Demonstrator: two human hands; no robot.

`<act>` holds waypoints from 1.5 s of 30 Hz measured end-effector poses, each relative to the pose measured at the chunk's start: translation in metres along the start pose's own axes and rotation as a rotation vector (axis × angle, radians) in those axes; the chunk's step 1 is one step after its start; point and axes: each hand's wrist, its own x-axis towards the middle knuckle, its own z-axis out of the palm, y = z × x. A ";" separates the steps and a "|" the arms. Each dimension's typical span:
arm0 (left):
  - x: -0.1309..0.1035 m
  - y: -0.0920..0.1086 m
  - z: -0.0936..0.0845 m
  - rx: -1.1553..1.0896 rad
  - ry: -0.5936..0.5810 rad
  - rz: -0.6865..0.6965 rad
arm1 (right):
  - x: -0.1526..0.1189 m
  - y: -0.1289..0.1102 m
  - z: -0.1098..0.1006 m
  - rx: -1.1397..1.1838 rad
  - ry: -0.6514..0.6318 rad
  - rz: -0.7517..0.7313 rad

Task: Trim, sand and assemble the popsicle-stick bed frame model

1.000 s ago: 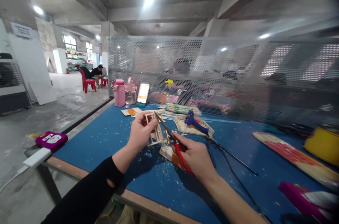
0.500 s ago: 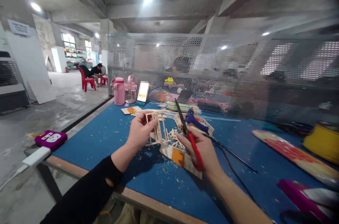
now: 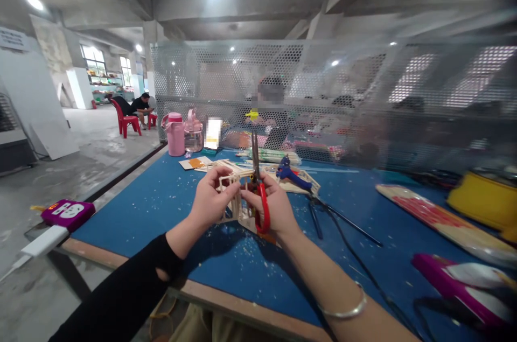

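My left hand (image 3: 212,199) is closed on a small openwork frame (image 3: 229,214) of pale wooden sticks, held above the blue tabletop. My right hand (image 3: 278,210) holds scissors with red handles (image 3: 265,211), their dark blades pointing up and away from me. The right fingertips are close to the frame's right side; whether they touch it I cannot tell. Beneath the hands lies a printed card, mostly covered. A blue glue gun (image 3: 297,178) rests just beyond my right hand, on another stick frame.
Pink flask (image 3: 175,134), clear jug (image 3: 194,134) and propped phone (image 3: 212,133) stand at the back left. A perforated screen (image 3: 323,83) borders the far side. Purple power strips (image 3: 68,214) lie at both sides. Bagged sticks (image 3: 440,218), a yellow container (image 3: 476,194) and a cable occupy the right.
My right hand has moved left with the scissors, up to the frame in my left hand. The scissor blades have turned more upright. The view has shifted slightly.
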 end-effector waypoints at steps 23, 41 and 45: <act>0.001 0.011 -0.008 -0.101 0.061 -0.118 | -0.010 0.004 0.003 0.009 -0.031 -0.039; -0.004 0.005 -0.015 -0.114 -0.063 -0.176 | -0.009 0.007 0.001 -0.142 0.115 -0.090; -0.001 0.010 -0.013 -0.113 0.054 -0.202 | -0.010 0.004 -0.009 -0.319 0.249 -0.224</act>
